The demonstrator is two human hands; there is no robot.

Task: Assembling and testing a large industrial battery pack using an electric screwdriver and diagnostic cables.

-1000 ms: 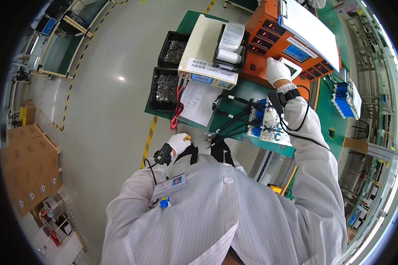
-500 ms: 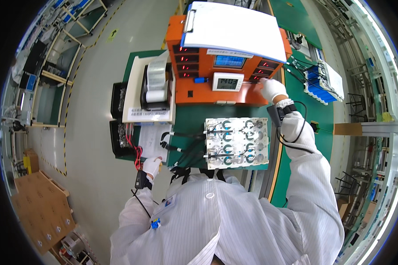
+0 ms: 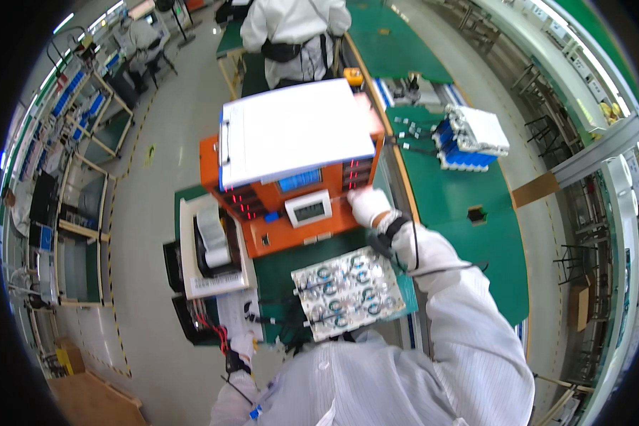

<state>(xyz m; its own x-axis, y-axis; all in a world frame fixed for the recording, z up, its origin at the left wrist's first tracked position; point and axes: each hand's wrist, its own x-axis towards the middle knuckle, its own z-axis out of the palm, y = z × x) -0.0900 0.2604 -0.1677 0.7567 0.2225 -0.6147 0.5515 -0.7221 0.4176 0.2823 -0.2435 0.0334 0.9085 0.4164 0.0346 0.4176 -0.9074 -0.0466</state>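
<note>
My right hand (image 3: 369, 206), in a white glove, reaches to the right front of an orange test box (image 3: 266, 241) with red number displays. Its fingers are curled in at the panel; what they touch is hidden. A white digital clock (image 3: 308, 209) stands on the box ledge beside it. Below lies a white-topped battery module (image 3: 348, 292) with round cells and black cables (image 3: 280, 312) off its left side. My left hand (image 3: 242, 346), also gloved, is closed at the table's near left edge, beside red wires (image 3: 219, 332); what it grips is too small to tell.
A clipboard with paper (image 3: 295, 131) lies on the box. To the left stand a cream tray with a label roll (image 3: 213, 245) and black bins (image 3: 192, 321). Another blue battery module (image 3: 468, 142) sits on the green bench at right. A person (image 3: 295, 35) stands beyond the box.
The view has tilted up and turned, so the bench appears lower and the person beyond comes into sight. My right hand stays at the panel, my left by the red wires.
</note>
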